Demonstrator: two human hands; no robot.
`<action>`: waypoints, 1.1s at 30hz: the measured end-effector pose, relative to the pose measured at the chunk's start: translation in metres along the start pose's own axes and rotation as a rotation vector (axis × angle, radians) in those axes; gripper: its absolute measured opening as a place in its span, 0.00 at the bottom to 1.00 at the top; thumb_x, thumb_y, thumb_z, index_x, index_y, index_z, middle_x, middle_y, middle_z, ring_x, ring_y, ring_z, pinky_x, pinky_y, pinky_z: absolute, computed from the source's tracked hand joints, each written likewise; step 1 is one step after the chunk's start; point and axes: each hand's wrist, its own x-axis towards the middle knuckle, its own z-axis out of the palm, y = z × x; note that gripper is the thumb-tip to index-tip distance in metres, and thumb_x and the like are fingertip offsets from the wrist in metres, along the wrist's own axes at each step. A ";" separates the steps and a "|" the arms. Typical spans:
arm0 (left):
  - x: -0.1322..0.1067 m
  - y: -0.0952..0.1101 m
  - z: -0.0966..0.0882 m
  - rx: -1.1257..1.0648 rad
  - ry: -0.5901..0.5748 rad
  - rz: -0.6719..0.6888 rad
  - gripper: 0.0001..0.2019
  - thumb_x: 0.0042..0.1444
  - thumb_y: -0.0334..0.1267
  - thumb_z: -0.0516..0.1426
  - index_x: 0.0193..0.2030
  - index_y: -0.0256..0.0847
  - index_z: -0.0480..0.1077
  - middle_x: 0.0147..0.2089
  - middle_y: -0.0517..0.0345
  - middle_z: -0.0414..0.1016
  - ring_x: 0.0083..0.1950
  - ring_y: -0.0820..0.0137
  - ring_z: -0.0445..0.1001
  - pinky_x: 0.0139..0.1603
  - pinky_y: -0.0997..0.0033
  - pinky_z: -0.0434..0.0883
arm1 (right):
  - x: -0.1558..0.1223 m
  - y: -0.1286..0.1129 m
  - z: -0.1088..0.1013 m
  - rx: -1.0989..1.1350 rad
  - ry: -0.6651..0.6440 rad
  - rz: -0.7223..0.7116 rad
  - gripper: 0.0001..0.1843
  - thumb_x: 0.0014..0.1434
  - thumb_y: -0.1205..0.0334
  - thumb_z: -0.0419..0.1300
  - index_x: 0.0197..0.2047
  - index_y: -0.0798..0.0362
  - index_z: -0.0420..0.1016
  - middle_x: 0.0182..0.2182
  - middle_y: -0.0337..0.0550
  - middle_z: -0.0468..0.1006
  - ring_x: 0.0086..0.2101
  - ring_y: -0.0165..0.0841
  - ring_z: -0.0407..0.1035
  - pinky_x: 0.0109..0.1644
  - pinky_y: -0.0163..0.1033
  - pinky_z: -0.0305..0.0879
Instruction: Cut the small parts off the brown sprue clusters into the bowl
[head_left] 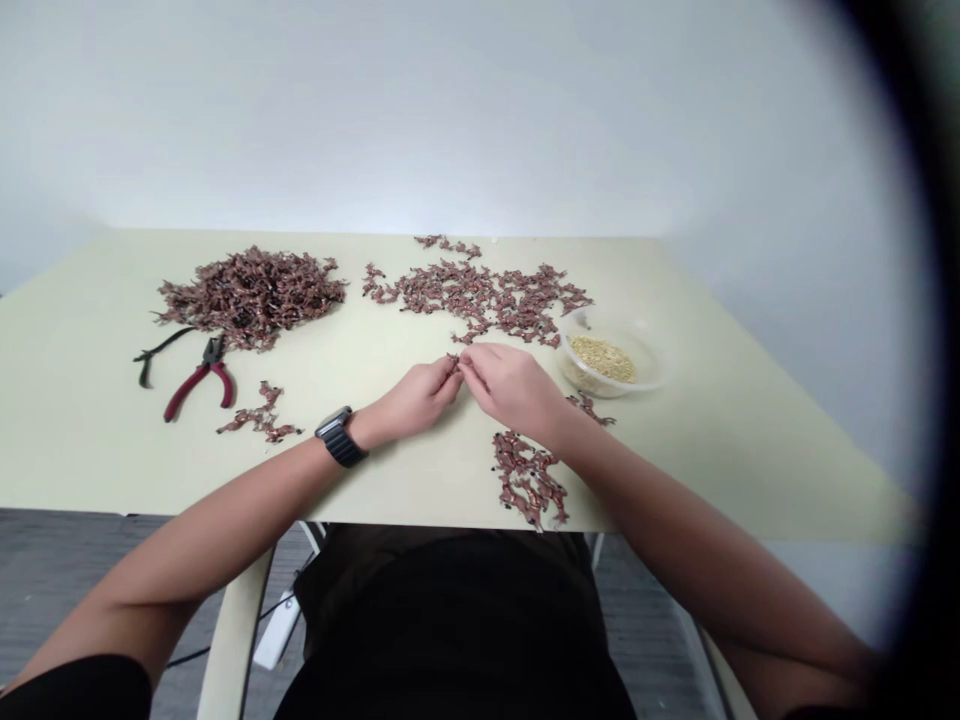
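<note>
Above the middle of the table, my left hand (420, 398) is closed on a small brown animal figurine (453, 360), of which only a bit shows at the fingertips. My right hand (517, 388) meets it there, thumb and fingers pinched together; whatever they grip is too small or hidden to make out. Just right of my right hand stands a clear plastic bowl (651, 378) with many tiny gold-coloured pieces (602, 358) in it. Beyond my hands spreads a loose group of similar brown figurines (480, 295). A smaller cluster of figurines (527, 478) lies by the near edge, beside my right forearm.
A dense heap of brown figurines (255, 293) sits at the back left. In front of it lie pliers with red handles (187, 392) and a black tool (161, 347). A few figurines (262, 415) lie left of my watch. A wall borders the table's (420, 490) far side.
</note>
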 end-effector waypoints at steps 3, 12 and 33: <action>-0.002 -0.002 0.002 0.078 0.030 0.009 0.12 0.75 0.41 0.48 0.40 0.41 0.65 0.34 0.54 0.72 0.31 0.67 0.66 0.36 0.68 0.59 | 0.000 -0.002 0.007 0.151 0.052 0.170 0.07 0.70 0.62 0.56 0.41 0.52 0.75 0.32 0.45 0.80 0.33 0.37 0.72 0.41 0.42 0.64; -0.002 -0.002 0.000 0.115 0.030 0.020 0.12 0.76 0.42 0.47 0.42 0.42 0.66 0.33 0.54 0.71 0.30 0.67 0.66 0.35 0.67 0.58 | 0.008 0.001 0.001 0.744 -0.052 0.515 0.13 0.63 0.52 0.64 0.37 0.53 0.78 0.23 0.38 0.76 0.18 0.28 0.64 0.21 0.36 0.57; 0.000 0.014 -0.003 -0.091 0.000 -0.076 0.16 0.76 0.44 0.48 0.37 0.40 0.66 0.32 0.56 0.72 0.32 0.69 0.69 0.39 0.67 0.64 | 0.006 0.004 -0.003 0.462 0.027 0.355 0.09 0.64 0.56 0.63 0.36 0.52 0.79 0.28 0.40 0.79 0.29 0.32 0.69 0.33 0.38 0.63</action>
